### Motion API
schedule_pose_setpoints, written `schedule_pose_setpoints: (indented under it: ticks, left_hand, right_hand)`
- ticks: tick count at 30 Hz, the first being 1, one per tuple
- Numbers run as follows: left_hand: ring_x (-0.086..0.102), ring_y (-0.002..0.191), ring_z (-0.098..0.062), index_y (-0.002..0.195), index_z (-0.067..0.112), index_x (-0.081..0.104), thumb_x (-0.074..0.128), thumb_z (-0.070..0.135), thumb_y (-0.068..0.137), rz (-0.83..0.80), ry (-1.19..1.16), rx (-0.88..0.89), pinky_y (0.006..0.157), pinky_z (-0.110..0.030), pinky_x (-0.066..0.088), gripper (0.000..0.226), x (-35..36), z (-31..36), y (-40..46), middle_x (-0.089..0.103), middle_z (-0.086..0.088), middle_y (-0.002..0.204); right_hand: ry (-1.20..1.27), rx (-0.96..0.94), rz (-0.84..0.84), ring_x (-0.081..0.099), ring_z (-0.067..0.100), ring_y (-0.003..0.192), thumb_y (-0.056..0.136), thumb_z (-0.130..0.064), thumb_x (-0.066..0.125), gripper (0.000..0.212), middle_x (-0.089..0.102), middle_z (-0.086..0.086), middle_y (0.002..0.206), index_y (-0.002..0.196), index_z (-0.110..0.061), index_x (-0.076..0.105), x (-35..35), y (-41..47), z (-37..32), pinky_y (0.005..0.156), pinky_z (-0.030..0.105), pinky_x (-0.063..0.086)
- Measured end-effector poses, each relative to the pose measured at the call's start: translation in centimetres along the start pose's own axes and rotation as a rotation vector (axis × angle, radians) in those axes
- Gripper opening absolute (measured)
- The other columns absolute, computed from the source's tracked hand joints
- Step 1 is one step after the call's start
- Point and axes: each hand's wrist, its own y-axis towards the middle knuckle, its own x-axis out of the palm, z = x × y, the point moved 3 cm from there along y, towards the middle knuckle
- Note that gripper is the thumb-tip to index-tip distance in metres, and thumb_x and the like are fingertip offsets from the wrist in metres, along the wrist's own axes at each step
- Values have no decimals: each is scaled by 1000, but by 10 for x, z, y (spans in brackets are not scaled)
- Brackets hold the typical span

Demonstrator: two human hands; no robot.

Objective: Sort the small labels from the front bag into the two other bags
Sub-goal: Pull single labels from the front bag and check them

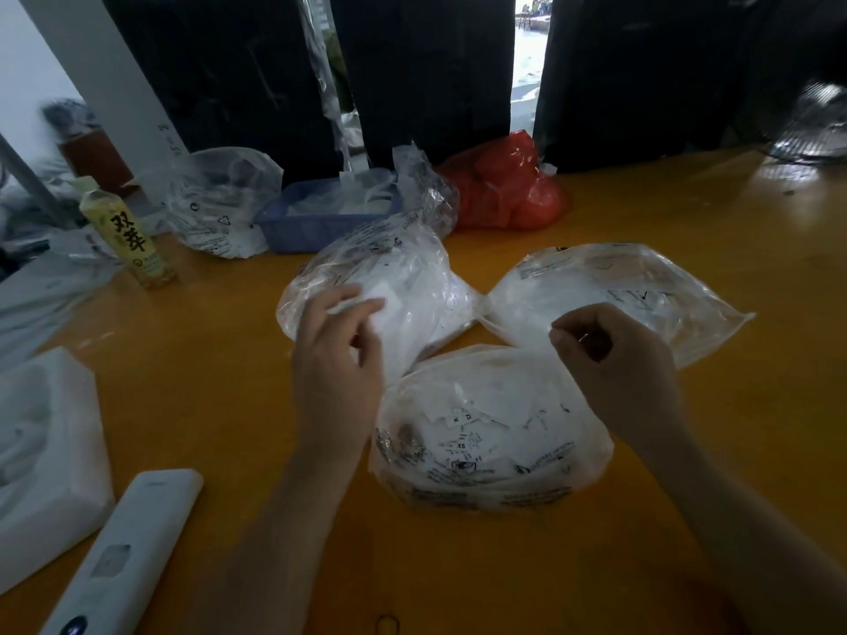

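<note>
Three clear plastic bags of small white labels lie on the orange table (687,474). The front bag (490,433) sits between my forearms, and printed labels show through its top. My left hand (339,359) reaches over the near edge of the back left bag (403,272); a thin white label (355,306) seems pinched between its fingertips, blurred. My right hand (614,359) hovers above the gap between the front bag and the back right bag (641,286). Its fingers are curled tight with thumb and forefinger together, and I see nothing plainly in them.
At the back stand a blue basket (316,222), a red bag (508,190), another clear bag (220,199) and a green drink bottle (126,231). A white remote (123,552) and white foam packing (46,460) lie near left. A fan (811,121) is far right.
</note>
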Motion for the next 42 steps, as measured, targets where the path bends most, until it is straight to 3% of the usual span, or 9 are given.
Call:
schedule_pose_setpoints:
  ticks: [6, 11, 15, 20, 23, 26, 33, 37, 42]
  left_hand:
    - [23, 144, -30, 128, 30, 73, 52, 29, 107, -448, 486, -137, 116, -52, 27, 30, 14, -41, 4, 40, 0, 160]
    - [28, 137, -16, 147, 39, 54, 27, 33, 105, -551, 461, -53, 110, -46, 19, 50, 25, -39, -4, 53, 10, 150]
    - [50, 131, -11, 154, 29, 49, 26, 25, 99, -498, 236, -89, 113, -41, 20, 59, 24, -31, -7, 67, 1, 136]
    - [57, 133, -23, 138, 10, 64, 46, 5, 93, -182, 140, -6, 114, -48, 33, 49, 14, -14, -7, 70, -7, 135]
    - [59, 120, -18, 122, 5, 71, 45, 5, 95, -50, 1, 127, 105, -35, 42, 37, 12, 0, -12, 73, -7, 120]
    - [62, 100, -5, 115, 4, 70, 44, 10, 101, -146, -245, 154, 89, -20, 50, 31, 19, 19, -22, 72, -3, 108]
    - [66, 110, -5, 138, 47, 50, 58, 64, 91, -665, -646, -295, 86, -23, 57, 51, 45, 41, -48, 59, 26, 133]
    - [73, 109, -12, 141, 41, 60, 59, 72, 88, -737, -776, -574, 99, -41, 59, 61, 52, 37, -53, 74, 12, 123]
    - [72, 100, -31, 126, 15, 73, 78, 42, 88, -679, -1094, -772, 93, -43, 58, 47, 52, 37, -52, 76, -14, 111]
  right_hand:
    - [-595, 36, -138, 47, 34, 126, 97, -1, 56, 42, 58, 12, 139, 136, -16, 62, -2, 21, 35, 101, 44, 42]
    - [-744, 102, -259, 53, 35, 125, 98, -10, 59, 45, 60, 14, 139, 142, -18, 57, -5, 27, 57, 102, 43, 45]
    - [-748, 67, -223, 64, 27, 99, 95, -6, 61, 29, 69, 10, 110, 119, -16, 73, -4, 30, 60, 82, 34, 50]
    - [-664, 46, -59, 60, 25, 84, 100, -17, 59, 18, 70, 12, 99, 107, -9, 73, -9, 30, 53, 73, 31, 41]
    - [-474, -24, 114, 56, 17, 78, 102, -21, 58, 18, 70, 8, 99, 101, -9, 70, -13, 29, 37, 72, 28, 37]
    - [-190, -67, 104, 56, 0, 68, 101, -24, 59, 15, 69, -6, 90, 98, -15, 71, -9, 20, 16, 60, 11, 37]
    - [159, -188, -376, 58, 10, 55, 97, -35, 53, 17, 67, -19, 79, 92, -29, 68, 16, -12, -22, 46, 22, 43]
    - [183, -222, -536, 51, 21, 51, 98, -40, 55, 19, 62, -9, 69, 87, -30, 67, 24, -21, -26, 47, 34, 41]
    - [225, -160, -608, 55, 17, 56, 100, -26, 53, 22, 68, -9, 76, 88, -31, 70, 28, -21, -20, 52, 31, 43]
